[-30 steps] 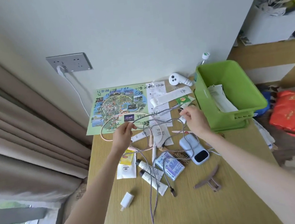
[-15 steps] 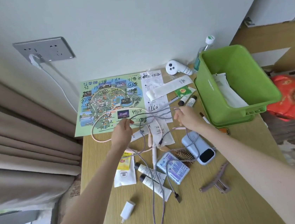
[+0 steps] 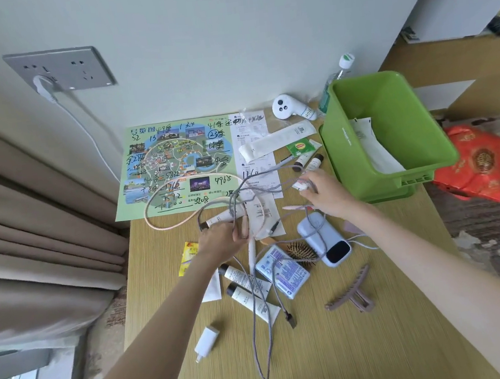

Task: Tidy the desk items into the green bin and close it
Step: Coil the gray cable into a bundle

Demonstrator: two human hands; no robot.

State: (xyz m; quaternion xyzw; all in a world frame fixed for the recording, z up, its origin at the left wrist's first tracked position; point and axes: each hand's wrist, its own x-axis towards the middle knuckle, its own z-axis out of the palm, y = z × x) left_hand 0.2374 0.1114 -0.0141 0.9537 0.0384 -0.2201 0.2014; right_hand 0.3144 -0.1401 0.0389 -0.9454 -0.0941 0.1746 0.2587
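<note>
Holding a tangled grey cable (image 3: pixel 254 344) in both hands above the desk (image 3: pixel 355 358).
Grips bunched strands in left hand (image 3: pixel 220 242), fingers curled tight round them; pinches a small white end piece at right hand (image 3: pixel 327 193) fingertips. Trails a long loop over cream tubes (image 3: pixel 248 295) toward the near edge. Notes green bin (image 3: pixel 343 147) at desk's far right, beside right hand, open-topped, white papers inside.

Left hand (image 3: pixel 221 242) gripping, right hand (image 3: pixel 326 193) pinching; both arms outstretched
</note>
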